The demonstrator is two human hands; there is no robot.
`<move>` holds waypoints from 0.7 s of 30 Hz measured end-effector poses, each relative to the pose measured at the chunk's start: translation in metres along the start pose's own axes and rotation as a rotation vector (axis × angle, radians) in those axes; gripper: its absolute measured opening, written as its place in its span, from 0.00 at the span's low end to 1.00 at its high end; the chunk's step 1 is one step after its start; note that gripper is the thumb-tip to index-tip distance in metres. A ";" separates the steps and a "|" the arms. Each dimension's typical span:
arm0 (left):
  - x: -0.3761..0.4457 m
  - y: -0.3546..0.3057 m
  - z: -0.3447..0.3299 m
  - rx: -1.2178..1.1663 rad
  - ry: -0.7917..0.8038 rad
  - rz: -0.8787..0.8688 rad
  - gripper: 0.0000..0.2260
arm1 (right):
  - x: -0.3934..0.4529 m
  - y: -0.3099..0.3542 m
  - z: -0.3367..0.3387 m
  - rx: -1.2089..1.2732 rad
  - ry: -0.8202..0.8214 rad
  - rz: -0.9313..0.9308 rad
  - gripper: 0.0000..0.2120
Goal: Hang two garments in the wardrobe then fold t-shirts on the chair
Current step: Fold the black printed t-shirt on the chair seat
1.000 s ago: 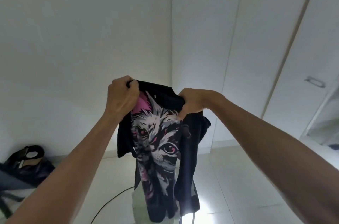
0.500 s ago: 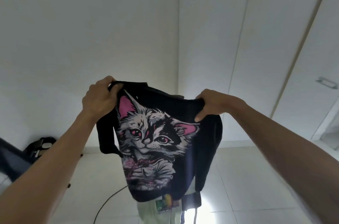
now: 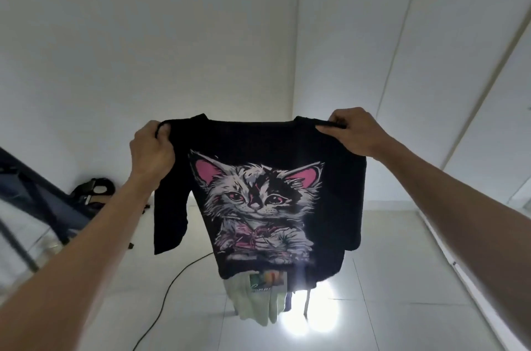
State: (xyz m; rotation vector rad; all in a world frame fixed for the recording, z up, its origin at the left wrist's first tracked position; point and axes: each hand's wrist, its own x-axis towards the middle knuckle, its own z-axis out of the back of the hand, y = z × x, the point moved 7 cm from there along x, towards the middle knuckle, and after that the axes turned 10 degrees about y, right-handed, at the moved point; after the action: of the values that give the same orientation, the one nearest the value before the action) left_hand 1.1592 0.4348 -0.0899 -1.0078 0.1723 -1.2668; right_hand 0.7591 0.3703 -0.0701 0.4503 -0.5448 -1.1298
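I hold up a black t-shirt (image 3: 258, 149) with a pink-eared cat print, spread flat and facing me. My left hand (image 3: 150, 149) grips its left shoulder, and my right hand (image 3: 352, 132) pinches its right shoulder. Both sleeves hang down. Below the shirt's hem a pale green garment (image 3: 255, 303) with a printed patch drapes over the chair; only a thin chair leg (image 3: 307, 300) shows, the seat is hidden by the shirt.
White wardrobe doors (image 3: 474, 92) fill the right side. A dark bag (image 3: 92, 188) lies on the floor by the left wall, beside a dark slanted frame (image 3: 43, 198). A black cable (image 3: 169, 290) runs across the tiled floor.
My hands moved apart, the left going left and the right going right. The bunched shirt opened out flat, so the whole cat print now shows.
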 end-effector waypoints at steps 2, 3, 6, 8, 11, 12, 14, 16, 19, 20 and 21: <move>-0.004 0.006 -0.003 0.067 0.008 -0.025 0.12 | -0.005 -0.002 -0.003 -0.125 0.055 -0.014 0.15; -0.006 0.009 -0.004 0.105 0.026 -0.059 0.12 | -0.009 -0.005 -0.004 -0.166 0.064 -0.017 0.16; -0.006 0.015 -0.003 0.207 0.052 -0.124 0.12 | -0.019 -0.012 -0.004 -0.219 0.058 -0.026 0.19; -0.012 0.017 0.001 0.315 0.053 -0.123 0.14 | -0.027 -0.014 -0.008 -0.266 0.053 -0.048 0.20; -0.026 0.020 0.004 0.487 0.080 -0.103 0.18 | -0.040 -0.014 -0.015 -0.297 0.029 -0.084 0.18; -0.030 0.023 0.006 0.540 0.100 -0.109 0.19 | -0.045 -0.013 -0.018 -0.304 0.022 -0.105 0.16; -0.034 0.031 0.006 0.614 0.154 -0.142 0.20 | -0.054 -0.012 -0.020 -0.350 0.010 -0.136 0.13; -0.038 0.042 0.005 0.648 0.216 -0.169 0.18 | -0.063 -0.011 -0.026 -0.407 0.010 -0.174 0.13; -0.046 0.074 -0.006 0.623 0.349 -0.115 0.09 | -0.078 -0.010 -0.048 -0.415 0.061 -0.277 0.13; -0.051 0.086 -0.013 0.584 0.387 -0.074 0.08 | -0.083 -0.010 -0.057 -0.414 0.071 -0.307 0.13; -0.057 0.097 -0.019 0.532 0.421 -0.032 0.09 | -0.090 -0.011 -0.067 -0.419 0.073 -0.341 0.12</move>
State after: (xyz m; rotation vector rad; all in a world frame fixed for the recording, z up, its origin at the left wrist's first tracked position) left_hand 1.1969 0.4688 -0.1924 -0.2838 0.1309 -1.4420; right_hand 0.7630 0.4539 -0.1450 0.2205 -0.1574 -1.5068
